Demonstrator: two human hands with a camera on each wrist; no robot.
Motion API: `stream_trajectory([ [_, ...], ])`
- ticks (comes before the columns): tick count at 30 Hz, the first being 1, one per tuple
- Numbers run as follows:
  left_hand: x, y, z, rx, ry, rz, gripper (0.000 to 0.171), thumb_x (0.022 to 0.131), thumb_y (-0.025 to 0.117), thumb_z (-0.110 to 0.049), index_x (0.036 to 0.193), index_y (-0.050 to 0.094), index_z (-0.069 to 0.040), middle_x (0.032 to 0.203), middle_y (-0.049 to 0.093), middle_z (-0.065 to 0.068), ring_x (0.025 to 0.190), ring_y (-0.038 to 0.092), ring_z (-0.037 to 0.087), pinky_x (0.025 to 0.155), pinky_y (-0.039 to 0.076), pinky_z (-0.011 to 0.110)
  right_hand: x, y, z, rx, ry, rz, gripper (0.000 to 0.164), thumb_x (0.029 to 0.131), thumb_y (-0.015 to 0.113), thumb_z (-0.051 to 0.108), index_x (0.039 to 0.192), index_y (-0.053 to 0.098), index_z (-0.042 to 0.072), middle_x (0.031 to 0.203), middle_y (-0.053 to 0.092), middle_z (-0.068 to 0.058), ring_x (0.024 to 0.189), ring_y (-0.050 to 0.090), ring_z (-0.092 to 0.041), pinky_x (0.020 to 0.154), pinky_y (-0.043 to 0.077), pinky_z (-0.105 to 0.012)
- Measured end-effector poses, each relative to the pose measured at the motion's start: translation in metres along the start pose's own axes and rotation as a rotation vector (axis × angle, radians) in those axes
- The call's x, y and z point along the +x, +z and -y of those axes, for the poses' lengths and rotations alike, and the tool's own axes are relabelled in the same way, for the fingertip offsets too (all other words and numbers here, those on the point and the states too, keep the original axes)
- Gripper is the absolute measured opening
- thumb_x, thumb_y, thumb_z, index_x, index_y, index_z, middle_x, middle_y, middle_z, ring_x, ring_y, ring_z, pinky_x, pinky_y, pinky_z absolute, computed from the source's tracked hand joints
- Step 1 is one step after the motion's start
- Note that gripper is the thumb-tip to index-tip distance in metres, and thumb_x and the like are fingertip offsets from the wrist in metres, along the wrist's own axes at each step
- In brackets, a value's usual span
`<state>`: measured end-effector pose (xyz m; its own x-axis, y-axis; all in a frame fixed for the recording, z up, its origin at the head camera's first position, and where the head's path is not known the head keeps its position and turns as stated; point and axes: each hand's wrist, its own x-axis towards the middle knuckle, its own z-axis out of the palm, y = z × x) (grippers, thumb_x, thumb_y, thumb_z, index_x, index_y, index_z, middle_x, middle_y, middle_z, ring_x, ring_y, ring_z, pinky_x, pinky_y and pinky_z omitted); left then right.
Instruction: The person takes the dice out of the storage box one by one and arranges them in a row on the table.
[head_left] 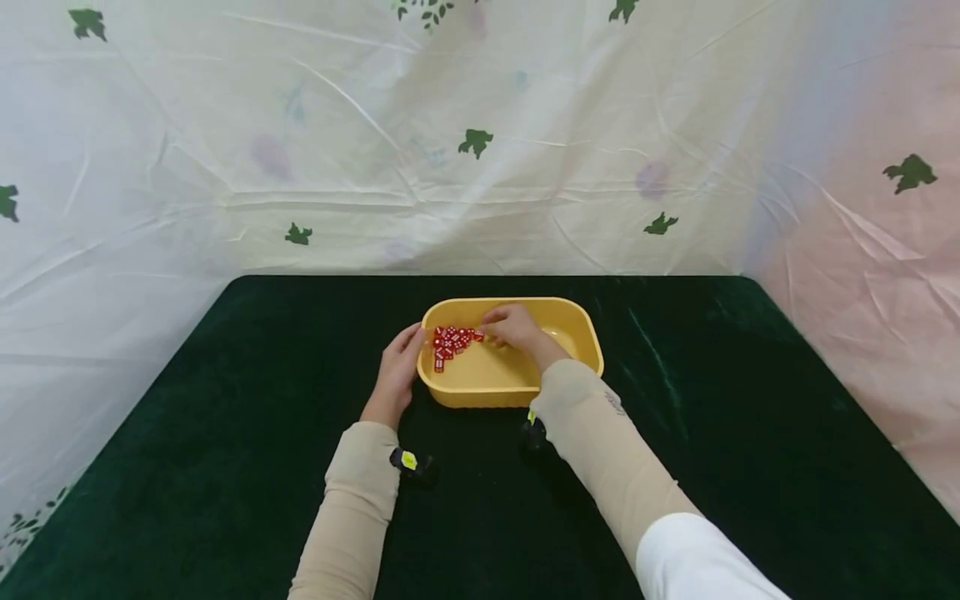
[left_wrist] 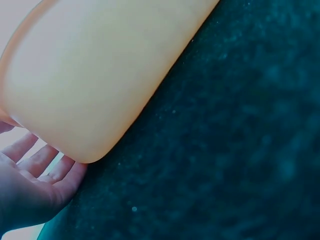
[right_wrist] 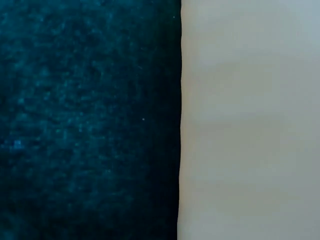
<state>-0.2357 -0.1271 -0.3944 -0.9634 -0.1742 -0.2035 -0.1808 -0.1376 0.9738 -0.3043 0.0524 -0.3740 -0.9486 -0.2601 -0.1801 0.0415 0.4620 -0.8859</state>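
Observation:
A yellow plastic basin (head_left: 480,389) with rounded corners stands on the dark green cloth. Inside it, several red dice (head_left: 450,342) with white dots lie clustered at the left end. My left hand (head_left: 397,372) holds the basin by its left end. In the left wrist view, the fingers (left_wrist: 62,170) of that hand lie against the basin's outer wall, with the thumb side up by the rim. Reaching into the basin, my right hand (head_left: 516,329) has its fingers curled, thumb and fingertips pinching a red die (head_left: 478,335) at the right edge of the cluster.
Dark green velvety cloth (head_left: 225,467) covers the table. A pale hanging sheet (head_left: 360,167) with green leaf-like patches rises behind it and at both sides. The right wrist view shows only cloth and the basin's outer wall (right_wrist: 250,120).

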Motion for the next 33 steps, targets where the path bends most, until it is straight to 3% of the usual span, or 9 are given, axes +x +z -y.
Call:
stream_trajectory([
  [11,0.003,0.004,0.001,-0.017,-0.002,-0.014,0.04,0.089,0.045,-0.034,0.124,0.045,-0.015,0.125,0.04,0.004,0.108,0.043,0.017,0.086,0.039,0.03,0.008,0.003,-0.006,-0.125,-0.011,0.004,0.02,0.077,0.064,0.008,0.095,0.063,-0.001,0.082,0.059,-0.009,0.058,0.048,-0.014,0.053,0.042,-0.02],
  [21,0.002,0.002,0.003,-0.026,-0.003,-0.021,0.041,0.089,0.045,-0.035,0.124,0.045,-0.014,0.125,0.04,0.005,0.108,0.043,0.017,0.087,0.039,0.03,0.006,0.006,-0.005,-0.279,-0.05,0.072,0.016,0.078,0.064,0.012,0.092,0.064,0.005,0.088,0.054,-0.006,0.073,0.046,-0.018,0.06,0.04,-0.025],
  [33,0.002,-0.001,0.003,-0.047,0.004,-0.022,0.04,0.089,0.045,-0.034,0.124,0.046,-0.014,0.125,0.041,0.005,0.108,0.043,0.017,0.086,0.039,0.03,0.003,0.003,0.004,-0.284,-0.083,0.109,0.017,0.079,0.061,0.009,0.094,0.063,0.001,0.08,0.056,-0.008,0.062,0.048,-0.016,0.052,0.041,-0.022],
])
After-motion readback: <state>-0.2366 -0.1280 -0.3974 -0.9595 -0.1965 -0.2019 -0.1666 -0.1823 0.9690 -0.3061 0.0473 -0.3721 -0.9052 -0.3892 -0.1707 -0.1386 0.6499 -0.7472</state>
